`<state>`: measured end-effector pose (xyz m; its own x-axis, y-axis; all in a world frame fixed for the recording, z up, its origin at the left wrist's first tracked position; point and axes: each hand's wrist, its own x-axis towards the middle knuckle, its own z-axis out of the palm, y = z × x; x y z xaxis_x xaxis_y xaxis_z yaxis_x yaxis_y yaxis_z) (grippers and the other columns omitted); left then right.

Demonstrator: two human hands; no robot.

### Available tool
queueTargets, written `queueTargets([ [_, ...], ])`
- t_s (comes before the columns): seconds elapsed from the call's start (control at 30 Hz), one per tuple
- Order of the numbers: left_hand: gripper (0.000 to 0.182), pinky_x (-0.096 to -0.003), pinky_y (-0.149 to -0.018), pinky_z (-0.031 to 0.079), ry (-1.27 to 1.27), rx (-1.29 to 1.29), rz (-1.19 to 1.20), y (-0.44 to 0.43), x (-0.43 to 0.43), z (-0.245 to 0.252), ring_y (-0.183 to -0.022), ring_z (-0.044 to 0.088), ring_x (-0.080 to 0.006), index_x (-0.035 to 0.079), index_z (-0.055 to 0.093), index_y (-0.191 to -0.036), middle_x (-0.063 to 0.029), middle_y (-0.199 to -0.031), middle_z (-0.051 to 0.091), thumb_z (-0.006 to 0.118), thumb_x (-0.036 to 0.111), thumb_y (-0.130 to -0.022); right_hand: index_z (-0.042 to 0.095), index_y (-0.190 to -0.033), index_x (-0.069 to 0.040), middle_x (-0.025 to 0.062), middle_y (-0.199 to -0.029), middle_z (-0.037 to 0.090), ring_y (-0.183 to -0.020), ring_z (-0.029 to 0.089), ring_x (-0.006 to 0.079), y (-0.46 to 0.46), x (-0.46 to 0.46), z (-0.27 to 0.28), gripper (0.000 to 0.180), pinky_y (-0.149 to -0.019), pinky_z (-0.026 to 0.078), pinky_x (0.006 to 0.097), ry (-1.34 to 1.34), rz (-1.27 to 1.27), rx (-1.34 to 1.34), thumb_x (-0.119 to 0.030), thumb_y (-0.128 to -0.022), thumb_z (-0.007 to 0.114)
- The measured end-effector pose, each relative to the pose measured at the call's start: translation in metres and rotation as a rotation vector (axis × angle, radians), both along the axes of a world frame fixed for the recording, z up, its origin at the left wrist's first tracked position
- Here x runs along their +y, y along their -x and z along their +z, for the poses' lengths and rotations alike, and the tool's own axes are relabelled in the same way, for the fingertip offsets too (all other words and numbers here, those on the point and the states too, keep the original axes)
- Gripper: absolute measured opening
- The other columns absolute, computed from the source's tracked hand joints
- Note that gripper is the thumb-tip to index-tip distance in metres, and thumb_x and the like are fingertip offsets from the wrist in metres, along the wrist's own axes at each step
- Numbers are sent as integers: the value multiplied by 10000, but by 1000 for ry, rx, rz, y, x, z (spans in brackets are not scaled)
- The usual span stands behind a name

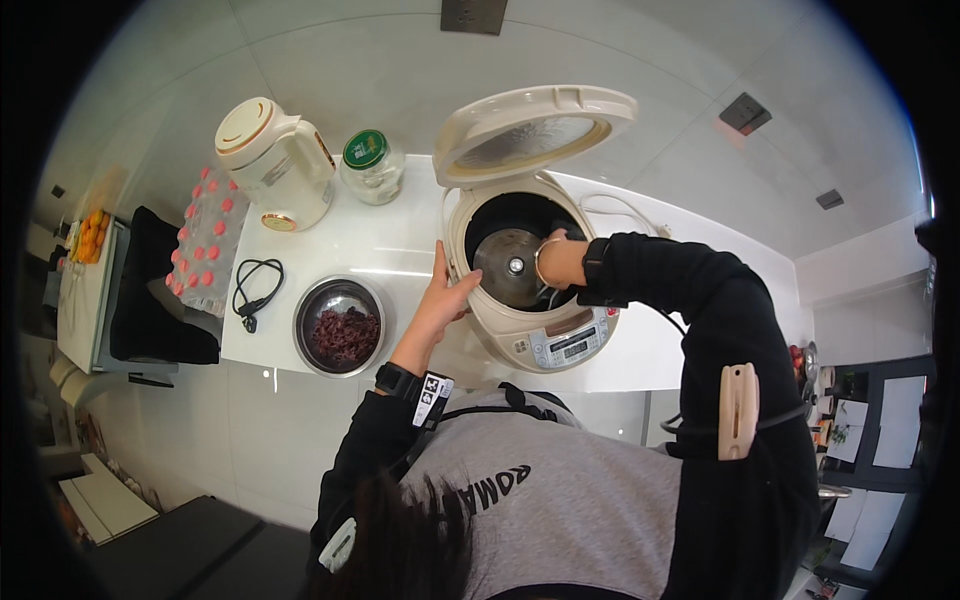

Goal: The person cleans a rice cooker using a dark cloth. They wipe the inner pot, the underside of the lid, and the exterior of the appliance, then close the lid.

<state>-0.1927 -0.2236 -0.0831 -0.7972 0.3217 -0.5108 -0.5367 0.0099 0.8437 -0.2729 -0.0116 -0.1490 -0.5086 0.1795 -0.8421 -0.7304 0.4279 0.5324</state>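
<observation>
A cream rice cooker point(487, 330) stands before me with its lid point(536, 135) raised. Inside it, a round metal heating plate point(495, 259) with a raised centre button lies bare. My left hand point(439, 304) grips the cooker's left side, thumb over the rim and fingers along the outer wall. Deep in the cooker's right half is my right hand point(561, 262); its fingers are mostly hidden, and whether they hold anything is unclear. A thin pale curved band shows by that wrist. To the left, a metal bowl point(301, 326) contains dark purple cooked rice point(341, 334).
Behind the bowl stand a cream electric soymilk maker point(274, 169) and a green-lidded glass jar point(373, 169). A black power cord point(259, 281) lies coiled on the white counter point(337, 247). Shrink-wrapped bottles point(206, 232) and a black chair point(154, 300) are farther left. A white cord point(622, 206) runs behind the cooker.
</observation>
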Motion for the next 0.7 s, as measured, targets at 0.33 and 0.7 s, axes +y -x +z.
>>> queueTargets([
  [0.33, 970, -514, -859, 414, 28, 22, -18, 3, 1, -15, -1191, 447, -277, 276, -110, -1469, -48, -1466, 288, 628, 352, -843, 669, -893, -2, 143, -794, 670, -703, 630, 283, -29, 92, 202, 290, -613, 491, 391, 651, -613, 83, -67, -630, 567],
  [0.7, 967, -521, -865, 393, 71, 16, -18, 3, 5, -13, -1194, 438, -270, 272, -121, -1467, -40, -1453, 303, 609, 356, -839, 624, -908, 46, 104, -786, 657, -755, 599, 197, -127, 225, 183, 251, -688, 477, 325, 1198, -1171, 818, -111, -717, 582],
])
